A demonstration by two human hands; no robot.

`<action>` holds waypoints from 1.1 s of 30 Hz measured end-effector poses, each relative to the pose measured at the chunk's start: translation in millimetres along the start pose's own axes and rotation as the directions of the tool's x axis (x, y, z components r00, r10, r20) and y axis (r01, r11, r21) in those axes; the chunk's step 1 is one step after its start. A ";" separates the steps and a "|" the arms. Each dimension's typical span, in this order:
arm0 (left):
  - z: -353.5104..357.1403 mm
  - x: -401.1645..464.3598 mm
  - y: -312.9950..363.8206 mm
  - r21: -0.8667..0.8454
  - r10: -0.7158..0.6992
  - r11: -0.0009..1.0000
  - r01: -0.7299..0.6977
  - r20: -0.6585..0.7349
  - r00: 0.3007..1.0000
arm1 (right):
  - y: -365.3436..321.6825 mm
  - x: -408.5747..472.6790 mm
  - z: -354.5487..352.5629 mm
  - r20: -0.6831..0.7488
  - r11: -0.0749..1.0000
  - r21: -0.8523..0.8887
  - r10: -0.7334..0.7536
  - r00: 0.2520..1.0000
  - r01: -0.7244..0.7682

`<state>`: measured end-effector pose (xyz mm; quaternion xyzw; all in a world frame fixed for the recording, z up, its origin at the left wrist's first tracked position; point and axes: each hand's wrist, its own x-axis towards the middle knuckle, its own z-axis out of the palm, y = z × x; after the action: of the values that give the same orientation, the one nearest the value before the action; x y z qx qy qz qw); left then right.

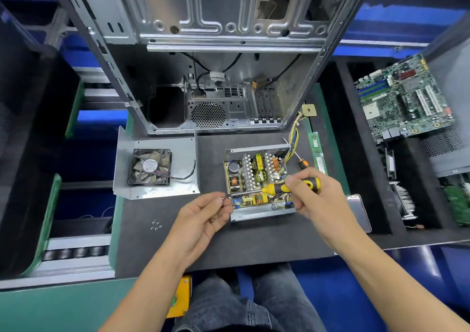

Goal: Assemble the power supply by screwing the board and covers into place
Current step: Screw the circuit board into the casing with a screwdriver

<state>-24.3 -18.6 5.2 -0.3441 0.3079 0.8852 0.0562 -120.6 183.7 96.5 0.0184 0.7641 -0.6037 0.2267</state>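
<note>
Power supply assembly stands unfinished on the dark grey tabletop point(254, 242). At the left lies the bent sheet-metal cover carrying the black fan point(150, 167), off the unit, fan lead trailing loose. Nearer me, a small cluster of loose silver screws point(156, 225) waits on the mat. To the right sits the open metal power supply tray with its green circuit board point(256, 179) seated inside, yellow wire bundle running out at the far right corner. I judge the board is being fastened now; whether any board screws are already in, I cannot tell. Cover fitting remains.

My left hand point(203, 217) is palm-up at the tray's near left corner, thumb and fingertips pinching what appears to be a small silver screw point(223, 198) against the driver tip. My right hand point(315, 194) is wrapped round the yellow-and-black screwdriver point(287, 187), held nearly level across the board, shaft pointing left. A second small orange-handled screwdriver point(302, 163) lies beside the tray.
</note>
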 end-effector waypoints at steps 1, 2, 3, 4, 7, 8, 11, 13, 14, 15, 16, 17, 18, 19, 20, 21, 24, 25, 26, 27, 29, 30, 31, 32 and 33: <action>0.8 -0.2 -0.5 -0.001 0.000 1.000 0.000 0.002 1.000 | 0.4 -0.1 0.5 -0.002 1.000 0.009 0.009 1.000 -0.009; 1.4 -0.3 -0.8 -0.003 0.002 1.000 -0.002 0.001 1.000 | 0.6 -0.4 0.9 -0.001 1.000 0.012 0.015 1.000 -0.015; 1.8 -0.2 -1.1 -0.004 0.004 1.000 -0.004 -0.001 1.000 | 0.6 -0.6 1.2 0.001 1.000 0.010 0.019 1.000 -0.019; 2.1 0.1 -1.2 -0.006 0.006 1.000 -0.006 -0.004 1.000 | 0.6 -0.8 1.4 0.005 1.000 0.008 0.022 1.000 -0.022; 1.2 0.6 -1.5 -0.008 0.012 1.000 -0.012 -0.008 1.000 | 0.4 -1.4 1.4 0.013 1.000 0.003 0.029 0.999 -0.029; 0.9 0.8 -1.6 -0.006 0.013 1.000 -0.013 -0.010 1.000 | 0.8 -1.5 1.3 0.014 0.999 -0.001 0.032 0.999 -0.032; 0.4 1.0 -1.9 -0.001 0.020 1.000 -0.020 -0.020 1.000 | 2.1 -1.9 1.2 0.012 0.999 -0.010 0.037 0.999 -0.037; 0.8 1.1 -1.9 0.002 0.029 1.000 -0.029 -0.030 0.999 | 3.6 -2.1 2.0 0.010 0.999 -0.018 0.039 0.999 -0.038; 1.1 1.0 -1.9 0.003 0.035 0.999 -0.035 -0.037 0.999 | 4.5 -2.4 2.7 0.012 0.999 -0.017 0.038 0.999 -0.038; 1.6 1.0 -2.0 0.003 0.041 0.999 -0.041 -0.045 0.998 | 5.2 -2.9 3.2 0.017 0.999 -0.013 0.036 0.999 -0.035; 2.3 0.9 -2.0 0.002 0.047 0.999 -0.047 -0.052 0.998 | 6.0 -3.2 4.1 0.024 0.999 -0.015 0.030 0.999 -0.030; 3.1 0.7 -2.0 0.002 0.053 0.999 -0.053 -0.058 0.997 | 6.7 -3.5 5.1 0.027 0.999 -0.024 0.022 0.999 -0.022; 4.0 0.6 -1.9 0.001 0.056 0.998 -0.056 -0.063 0.996 | 7.1 -3.8 6.2 0.026 0.999 -0.033 0.014 1.000 -0.013; 4.5 0.3 -1.9 -0.004 0.058 0.998 -0.059 -0.067 0.996 | 7.4 -3.9 7.3 0.022 0.999 -0.033 0.008 1.000 -0.007; 5.0 0.2 -1.8 -0.013 0.059 0.998 -0.060 -0.072 0.996 | 7.8 -4.0 8.4 0.017 1.000 -0.023 0.006 1.000 -0.005; 5.2 -0.1 -1.4 -0.025 0.059 0.998 -0.061 -0.075 0.995 | 8.3 -4.2 9.2 0.012 1.000 -0.006 0.008 1.000 -0.008; 6.0 -0.7 -0.7 -0.062 0.056 0.996 -0.061 -0.077 0.995 | 10.9 -4.7 9.8 -0.001 0.999 0.044 0.027 1.000 -0.027; 6.2 -0.9 -0.7 -0.072 0.056 0.996 -0.061 -0.077 0.996 | 11.9 -4.7 9.7 -0.002 0.998 0.054 0.034 0.999 -0.034; 6.5 -0.9 -0.6 -0.081 0.055 0.995 -0.062 -0.077 0.995 | 12.8 -4.5 10.0 -0.002 0.997 0.066 0.042 0.999 -0.042; 6.8 -1.0 -0.7 -0.088 0.055 0.994 -0.062 -0.078 0.995 | 13.7 -4.3 10.1 -0.001 0.995 0.084 0.051 0.999 -0.050; 7.4 -0.7 -1.0 -0.101 0.055 0.993 -0.064 -0.082 0.995 | 15.5 -3.9 10.3 0.002 0.989 0.128 0.068 0.998 -0.068; 7.7 -0.6 -1.1 -0.106 0.056 0.992 -0.065 -0.084 0.995 | 16.3 -4.0 10.2 0.004 0.986 0.146 0.077 0.997 -0.077; 7.9 -0.7 -1.1 -0.111 0.056 0.992 -0.066 -0.085 0.995 | 17.0 -4.1 10.0 0.005 0.983 0.159 0.087 0.996 -0.087; 8.0 -0.7 -1.2 -0.113 0.057 0.991 -0.066 -0.086 0.995 | 17.4 -4.2 9.9 0.004 0.981 0.169 0.098 0.995 -0.097; 8.0 -0.8 -1.0 -0.112 0.058 0.991 -0.068 -0.085 0.995 | 17.7 -4.3 9.9 0.005 0.978 0.177 0.107 0.994 -0.106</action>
<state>-28.0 -13.0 9.8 -0.3726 0.2693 0.8881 -0.0044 -108.2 180.3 80.2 0.0809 0.7059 -0.6561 0.2543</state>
